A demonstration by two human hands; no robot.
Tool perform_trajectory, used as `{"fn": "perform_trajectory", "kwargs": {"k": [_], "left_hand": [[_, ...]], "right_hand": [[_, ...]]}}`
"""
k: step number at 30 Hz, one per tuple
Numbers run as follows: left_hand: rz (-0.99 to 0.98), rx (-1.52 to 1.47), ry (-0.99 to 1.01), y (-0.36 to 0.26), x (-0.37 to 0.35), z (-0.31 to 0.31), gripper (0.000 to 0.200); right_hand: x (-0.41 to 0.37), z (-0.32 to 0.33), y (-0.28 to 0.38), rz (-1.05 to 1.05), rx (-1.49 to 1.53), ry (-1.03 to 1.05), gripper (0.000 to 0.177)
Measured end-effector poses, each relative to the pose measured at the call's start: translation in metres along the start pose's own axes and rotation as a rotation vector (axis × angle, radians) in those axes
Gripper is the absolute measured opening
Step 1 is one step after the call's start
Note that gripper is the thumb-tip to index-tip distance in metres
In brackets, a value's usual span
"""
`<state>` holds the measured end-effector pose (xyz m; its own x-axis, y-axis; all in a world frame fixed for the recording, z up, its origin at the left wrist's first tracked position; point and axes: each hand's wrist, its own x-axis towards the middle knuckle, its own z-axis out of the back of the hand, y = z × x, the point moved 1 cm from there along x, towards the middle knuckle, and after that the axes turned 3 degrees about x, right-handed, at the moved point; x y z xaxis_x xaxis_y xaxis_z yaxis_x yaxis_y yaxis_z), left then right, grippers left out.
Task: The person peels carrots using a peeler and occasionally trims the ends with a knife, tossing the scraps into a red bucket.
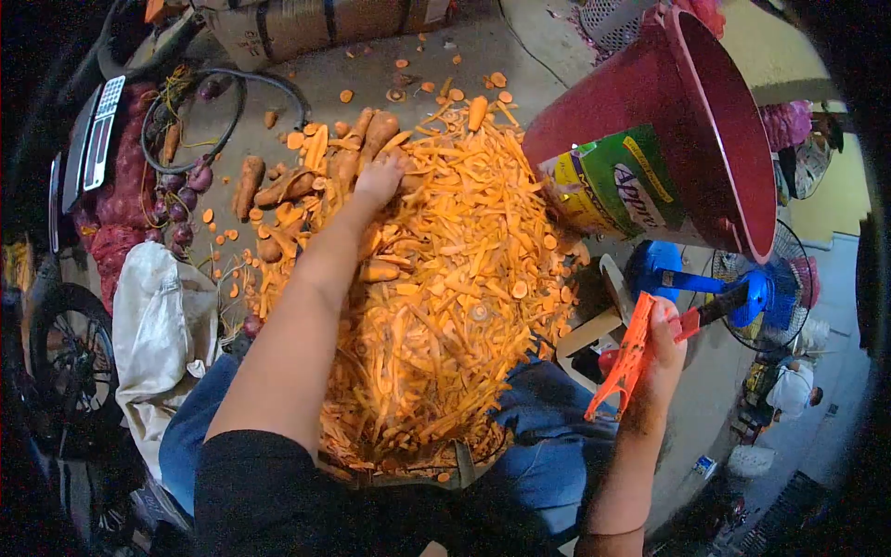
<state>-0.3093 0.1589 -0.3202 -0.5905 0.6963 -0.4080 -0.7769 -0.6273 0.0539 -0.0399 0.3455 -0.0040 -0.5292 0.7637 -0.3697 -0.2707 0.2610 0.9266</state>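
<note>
1. Resting on the carrots (379, 135) at the far left side of the heap, the left hand (380, 176) has its fingers loosely bent; from where I stand, I cannot tell whether they have closed around one.
2. Out to the other side, the right hand (664, 339) has thumb and fingers closed on the red peeler (620, 367), well apart from the carrots.
3. To my eye, a good pick means wrapping the left fingers round the thick middle of one carrot, rather than pinching its tip, and lifting it clear of its neighbours. The loose peelings (464, 241) beside it look likely to slide under a careless grab.
4. Strokes should run away from the gripping fingers, long and light, with the carrot held over the pile.
5. Beside the heap, the maroon bucket (594, 102) wears a green label (631, 181) whose big white letters seem to read "Appre" (the word runs round the curve, so I won't guess its ending). Its yellow patches carry smaller print, too blurred for me.
6. Off to the left, the scale (100, 139) has a keypad with marks too small to read, and dark print on the cardboard box (306, 32) defeats me too.
</note>
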Motion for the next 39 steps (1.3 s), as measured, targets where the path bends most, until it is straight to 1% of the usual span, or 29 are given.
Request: {"fn": "perform_trajectory", "kwargs": {"k": [2,3,4,6,7,8,9,10,12,13,14,16,17,18,20,22,24,25,26,28,29,30,32,33,34,36,37,38,39], "left_hand": [[0.09,-0.414,-0.249,0.011,-0.014,0.017,0.031],[0.125,-0.516,-0.262,0.012,-0.026,0.033,0.041],[0.129,-0.502,-0.272,0.011,-0.033,0.039,0.041],[0.271,-1.092,-0.385,0.008,-0.047,0.049,0.039],[0.246,-1.756,-0.234,-0.001,-0.065,0.068,0.04],[0.246,-1.742,-0.251,-0.01,-0.085,0.091,0.04],[0.223,-1.997,-0.194,-0.021,-0.105,0.115,0.042],[0.187,-2.252,-0.13,-0.033,-0.12,0.131,0.044],[0.148,-2.473,-0.019,-0.052,-0.146,0.149,0.049],[0.234,-2.413,-0.042,-0.062,-0.158,0.152,0.051],[0.226,-2.403,-0.063,-0.07,-0.171,0.156,0.051],[0.141,-2.508,0.101,-0.084,-0.201,0.17,0.05],[0.134,-2.473,0.133,-0.092,-0.22,0.178,0.046],[0.134,-2.466,0.114,-0.097,-0.233,0.18,0.046],[0.159,-2.509,0.225,-0.104,-0.257,0.181,0.043],[0.236,-2.44,0.191,-0.107,-0.288,0.194,0.042],[0.205,-2.481,0.19,-0.103,-0.313,0.199,0.042],[0.328,-2.5,0.186,-0.105,-0.329,0.205,0.04],[0.335,-2.501,0.159,-0.106,-0.346,0.212,0.04],[0.247,-2.616,0.145,-0.108,-0.379,0.214,0.038],[0.2,-2.622,0.109,-0.106,-0.381,0.194,0.036],[0.202,-2.629,0.114,-0.106,-0.376,0.179,0.036],[0.322,-2.639,0.06,-0.109,-0.368,0.153,0.035],[0.42,-2.584,0.067,-0.113,-0.359,0.15,0.034],[0.431,-2.591,0.094,-0.114,-0.354,0.145,0.034],[0.332,-2.592,0.058,-0.116,-0.339,0.142,0.032],[0.447,-2.633,0.051,-0.121,-0.343,0.154,0.03],[0.447,-2.642,0.071,-0.124,-0.339,0.148,0.03],[0.357,-2.612,0.079,-0.125,-0.338,0.145,0.033]], "right_hand": [[0.003,0.006,-0.004,0.006,-0.009,0.085,0.015],[0.001,0.006,-0.004,0.011,0.005,0.091,0.015],[-0.001,0.006,-0.004,0.021,0.027,0.096,0.015],[-0.003,0.007,-0.003,0.044,0.063,0.108,0.015],[-0.005,0.007,-0.004,0.05,0.093,0.142,0.015],[-0.006,0.007,-0.005,0.056,0.122,0.178,0.015],[-0.007,0.008,-0.009,0.061,0.171,0.233,0.014],[-0.007,0.009,-0.013,0.086,0.132,0.218,0.012],[-0.014,0.001,-0.014,0.118,0.215,0.324,0.018],[-0.023,-0.006,-0.01,0.137,0.324,0.418,0.018],[-0.033,-0.012,-0.007,0.148,0.336,0.429,0.018],[-0.047,-0.021,-0.003,0.079,0.402,0.352,0.013],[-0.051,-0.023,-0.002,0.084,0.411,0.366,0.013],[-0.052,-0.025,-0.005,0.075,0.368,0.386,0.016],[-0.049,-0.032,-0.015,0.068,0.337,0.42,0.019],[-0.049,-0.041,-0.022,0.305,0.07,0.389,0.025],[-0.064,-0.049,-0.02,0.346,0.037,0.433,0.025],[-0.072,-0.056,-0.019,0.386,-0.006,0.462,0.025],[-0.083,-0.06,-0.015,0.389,0.001,0.482,0.025],[-0.105,-0.066,-0.01,0.368,0.025,0.592,0.025],[-0.086,-0.073,-0.03,0.365,0.026,0.519,0.025],[-0.087,-0.076,-0.028,0.361,0.018,0.518,0.025],[-0.092,-0.077,-0.023,0.249,0.071,0.421,0.026],[-0.091,-0.082,-0.029,0.221,0.222,0.466,0.028],[-0.088,-0.086,-0.038,0.207,0.21,0.453,0.028],[-0.081,-0.094,-0.05,0.204,0.014,0.419,0.029],[-0.085,-0.099,-0.052,0.204,0.003,0.405,0.029],[-0.093,-0.107,-0.054,0.298,0.007,0.369,0.028],[-0.099,-0.112,-0.055,0.388,0.01,0.338,0.028]]}}
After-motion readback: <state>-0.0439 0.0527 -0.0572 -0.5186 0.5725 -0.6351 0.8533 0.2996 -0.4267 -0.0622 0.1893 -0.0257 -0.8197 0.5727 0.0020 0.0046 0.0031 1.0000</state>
